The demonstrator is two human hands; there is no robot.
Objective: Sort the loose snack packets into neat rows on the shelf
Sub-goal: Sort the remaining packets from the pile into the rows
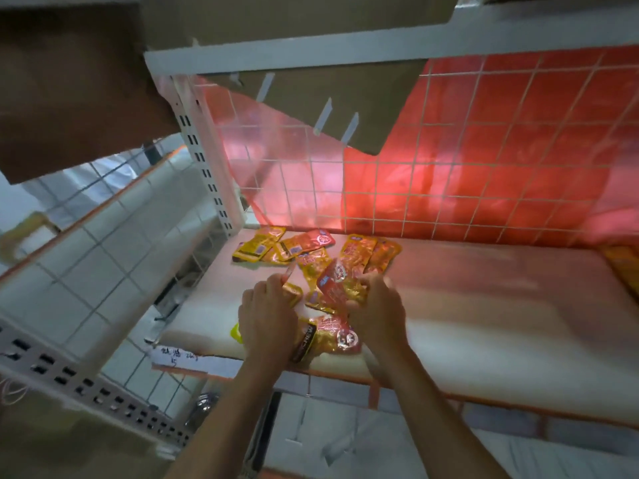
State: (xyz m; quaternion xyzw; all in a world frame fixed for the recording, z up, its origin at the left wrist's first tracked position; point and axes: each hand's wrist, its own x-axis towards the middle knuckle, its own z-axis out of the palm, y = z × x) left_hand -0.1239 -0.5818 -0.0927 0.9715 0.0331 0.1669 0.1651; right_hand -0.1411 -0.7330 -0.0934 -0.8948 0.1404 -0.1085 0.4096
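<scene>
Your forearms (pixel 238 413) come in from the bottom, wrists over the front lip of the shelf (pixel 484 295). A handwritten price tag (pixel 174 359) hangs off that lip to your left. Left hand (pixel 268 314): fingers curled down round a gold packet (pixel 293 292). Right hand (pixel 378 311): fingers curled onto the near end of a red packet (pixel 340 280); I can't tell exactly how the thumb sits. Between your wrists a front packet (pixel 333 337), red and gold with a black strip, lies flat, touching the left wrist and close to the lip. My read: you're pulling singles out of the heap, and no row has been started. The red packet overlaps gold ones beneath it, so lift it straight up rather than dragging it. Foil on foil probably slides and would take its neighbours along. Handle one packet per hand, same face up, long edges parallel. Deal with the front packet early, since it looks the likeliest to go over the edge. Beyond your knuckles the loose packets (pixel 356 250) fan out at mixed angles, with a yellow pair (pixel 259 244) near the rear left corner. To the right the board is bare, so start the row there and butt the edges together. Something orange sits at the far right edge (pixel 622 267), too cropped to identify. Behind everything is the wire grid (pixel 449 188), backed in red, with cardboard (pixel 311 98) overhanging above.
</scene>
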